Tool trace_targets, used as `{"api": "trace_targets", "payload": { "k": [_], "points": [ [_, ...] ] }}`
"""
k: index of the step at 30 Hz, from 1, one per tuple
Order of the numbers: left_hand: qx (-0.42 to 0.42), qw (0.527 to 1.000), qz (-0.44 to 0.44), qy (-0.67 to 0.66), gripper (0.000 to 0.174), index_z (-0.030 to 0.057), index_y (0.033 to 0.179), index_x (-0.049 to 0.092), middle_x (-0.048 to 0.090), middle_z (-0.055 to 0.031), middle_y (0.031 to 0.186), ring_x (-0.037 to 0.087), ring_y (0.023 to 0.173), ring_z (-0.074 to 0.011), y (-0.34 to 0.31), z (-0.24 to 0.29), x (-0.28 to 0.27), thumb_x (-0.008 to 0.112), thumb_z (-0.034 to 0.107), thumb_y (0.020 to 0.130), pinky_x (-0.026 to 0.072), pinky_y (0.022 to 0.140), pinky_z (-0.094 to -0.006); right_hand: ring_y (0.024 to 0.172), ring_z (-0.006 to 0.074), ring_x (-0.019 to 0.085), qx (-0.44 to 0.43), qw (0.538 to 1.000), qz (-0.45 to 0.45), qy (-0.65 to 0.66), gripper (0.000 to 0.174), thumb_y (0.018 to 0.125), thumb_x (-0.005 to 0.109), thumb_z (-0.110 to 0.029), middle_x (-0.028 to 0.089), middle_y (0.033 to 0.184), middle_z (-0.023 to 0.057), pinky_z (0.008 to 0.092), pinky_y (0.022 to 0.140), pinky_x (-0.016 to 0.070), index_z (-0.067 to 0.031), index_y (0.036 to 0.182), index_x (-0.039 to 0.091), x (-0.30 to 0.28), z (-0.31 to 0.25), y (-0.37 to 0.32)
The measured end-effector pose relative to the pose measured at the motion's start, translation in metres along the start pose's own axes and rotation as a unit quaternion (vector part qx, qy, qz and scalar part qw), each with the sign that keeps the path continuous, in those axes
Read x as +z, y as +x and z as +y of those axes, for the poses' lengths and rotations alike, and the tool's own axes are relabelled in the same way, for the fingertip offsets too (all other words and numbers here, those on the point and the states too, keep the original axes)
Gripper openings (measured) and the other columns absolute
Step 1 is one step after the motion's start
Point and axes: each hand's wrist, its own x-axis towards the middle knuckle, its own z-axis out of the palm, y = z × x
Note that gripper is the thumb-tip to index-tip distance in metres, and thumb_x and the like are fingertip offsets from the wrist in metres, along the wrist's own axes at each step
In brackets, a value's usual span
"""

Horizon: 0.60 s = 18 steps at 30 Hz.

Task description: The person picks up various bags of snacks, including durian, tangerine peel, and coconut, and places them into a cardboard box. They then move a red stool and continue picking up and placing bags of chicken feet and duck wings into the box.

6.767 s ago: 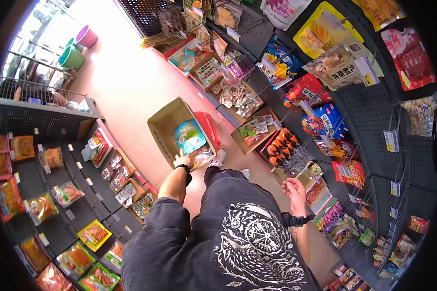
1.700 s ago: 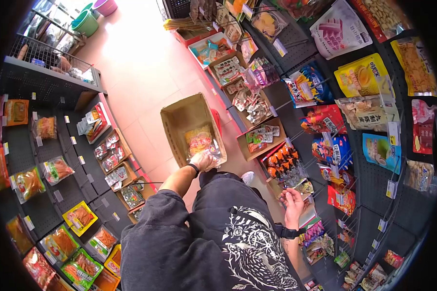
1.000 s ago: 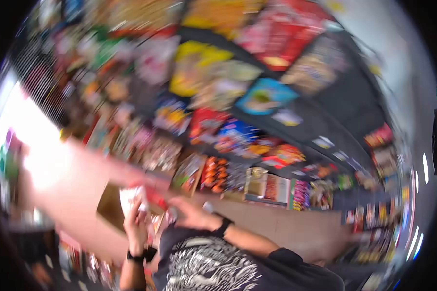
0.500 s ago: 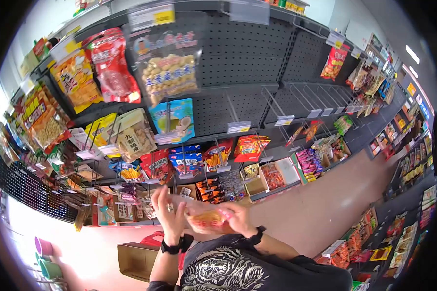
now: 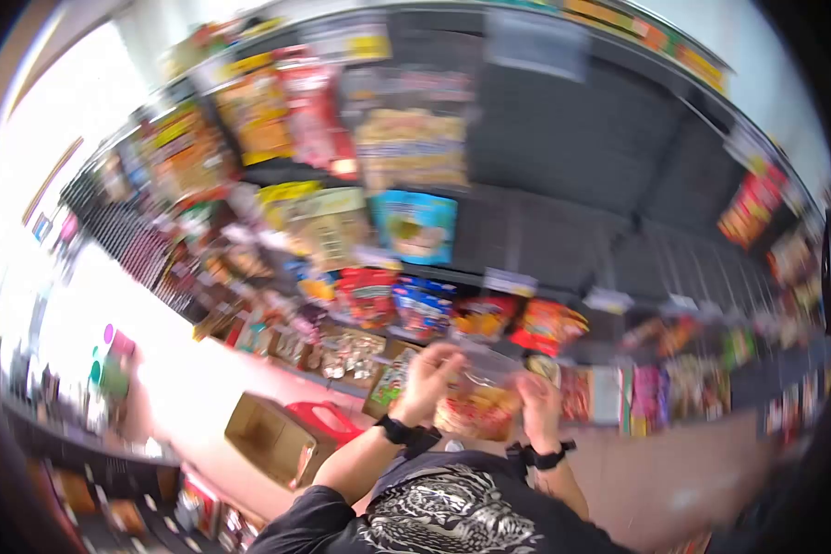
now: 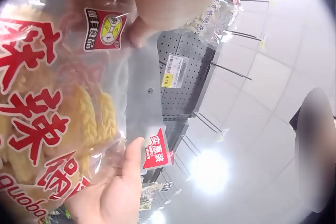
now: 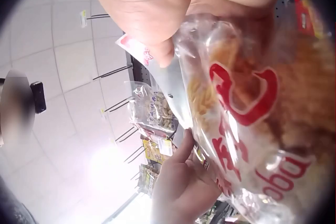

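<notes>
Both hands hold up a clear plastic snack bag with red lettering and yellow twisted pieces in front of the chest. In the head view the left hand pinches its upper left corner, and the right hand grips its right edge. Close in the left wrist view, the bag shows large red characters and a grey top strip with a small round hole. Thumbs press on its front near the top. The right wrist view shows the same bag, creased and shiny, between the two hands.
A dark pegboard rack with hooks stands ahead, hung with a blue pouch, a nut bag and red packets. Boxes of small snacks line its base. An open cardboard box sits on the floor beside a red object.
Since the box view, the bag has come up from the box into both hands. Over the last half second, the hands have shifted right in view and the bag is held more upright, its front showing.
</notes>
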Motion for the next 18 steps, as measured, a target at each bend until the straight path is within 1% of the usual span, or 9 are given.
{"api": "trace_targets", "payload": {
  "k": [2,4,5,7,11,13,14,15,18],
  "points": [
    [0.017,1.000,0.000,0.016,0.014,0.0016,0.102,0.060,0.064,-0.0018,0.086,0.058,0.078,-0.0075,-0.008,0.003,-0.005,0.059,0.009,0.090,0.0486,0.065,-0.0238,0.087,0.0128,0.061,-0.029,0.999,0.012,0.029,0.018,0.087,0.062,-0.015,0.066,0.094,0.0054,0.0270,0.082,0.0466,0.0005,0.097,0.064,0.008,-0.004,0.005],
    [0.075,0.995,-0.009,0.068,0.015,0.0017,0.103,0.061,0.064,-0.0021,0.087,0.058,0.079,-0.0085,-0.016,0.001,-0.017,0.058,0.010,0.091,0.0487,0.069,-0.0240,0.076,0.0125,0.058,-0.038,0.998,0.022,0.042,0.012,0.088,0.062,-0.014,0.062,0.081,0.0015,0.0269,0.074,0.0464,-0.0015,0.088,0.063,0.016,0.005,0.012],
    [0.116,0.987,-0.003,0.108,0.015,0.0014,0.102,0.060,0.065,-0.0035,0.088,0.059,0.079,-0.0090,-0.019,-0.001,-0.023,0.058,0.011,0.091,0.0488,0.068,-0.0240,0.072,0.0119,0.057,-0.041,0.998,-0.001,0.047,0.013,0.089,0.061,-0.015,0.060,0.079,0.0010,0.0264,0.068,0.0456,-0.0021,0.084,0.061,0.018,0.010,0.015],
    [0.103,0.990,0.022,0.091,0.018,-0.0002,0.104,0.060,0.065,-0.0040,0.090,0.060,0.081,-0.0097,-0.035,0.003,-0.035,0.058,0.012,0.091,0.0485,0.072,-0.0236,0.070,0.0112,0.057,-0.026,0.996,-0.089,-0.009,0.017,0.089,0.062,-0.019,0.060,0.081,0.0017,0.0254,0.066,0.0454,-0.0030,0.084,0.060,0.018,0.021,0.022],
    [0.056,0.996,0.073,0.016,0.017,-0.0017,0.104,0.061,0.064,-0.0036,0.091,0.059,0.085,-0.0086,-0.071,0.004,-0.058,0.058,0.007,0.091,0.0475,0.073,-0.0228,0.070,0.0116,0.057,-0.051,0.988,-0.146,-0.028,0.022,0.088,0.064,-0.025,0.060,0.083,0.0023,0.0244,0.066,0.0453,-0.0038,0.084,0.060,0.054,0.019,0.012],
    [0.114,0.982,0.153,0.014,0.016,-0.0023,0.103,0.061,0.063,-0.0041,0.093,0.058,0.086,-0.0087,-0.088,0.007,-0.072,0.059,0.006,0.090,0.0474,0.073,-0.0224,0.070,0.0126,0.058,-0.011,0.963,-0.264,0.062,0.028,0.086,0.067,-0.031,0.061,0.082,0.0027,0.0239,0.066,0.0454,-0.0037,0.086,0.061,0.074,0.018,0.004],
    [0.110,0.975,0.189,0.042,0.016,-0.0027,0.103,0.061,0.063,-0.0047,0.094,0.058,0.086,-0.0088,-0.097,0.012,-0.082,0.059,0.005,0.089,0.0472,0.073,-0.0221,0.073,0.0132,0.059,-0.063,0.942,-0.329,0.012,0.025,0.085,0.068,-0.027,0.062,0.084,0.0037,0.0239,0.068,0.0459,-0.0028,0.087,0.061,0.081,0.017,0.004],
    [0.098,0.973,0.210,-0.005,0.015,-0.0025,0.102,0.062,0.064,-0.0047,0.092,0.058,0.085,-0.0090,-0.104,0.014,-0.092,0.059,0.004,0.089,0.0474,0.073,-0.0222,0.073,0.0132,0.059,-0.062,0.943,-0.328,0.009,0.025,0.085,0.068,-0.027,0.062,0.084,0.0037,0.0239,0.068,0.0459,-0.0028,0.087,0.061,0.090,0.020,0.000],
    [0.106,0.966,0.236,-0.012,0.013,-0.0020,0.100,0.061,0.065,-0.0050,0.088,0.060,0.081,-0.0095,-0.122,0.024,-0.123,0.059,0.003,0.089,0.0483,0.071,-0.0234,0.086,0.0110,0.059,0.026,0.920,-0.387,0.047,0.012,0.082,0.066,-0.002,0.064,0.092,0.0041,0.0242,0.080,0.0457,-0.0023,0.094,0.062,0.119,0.030,-0.013]
  ]
}}
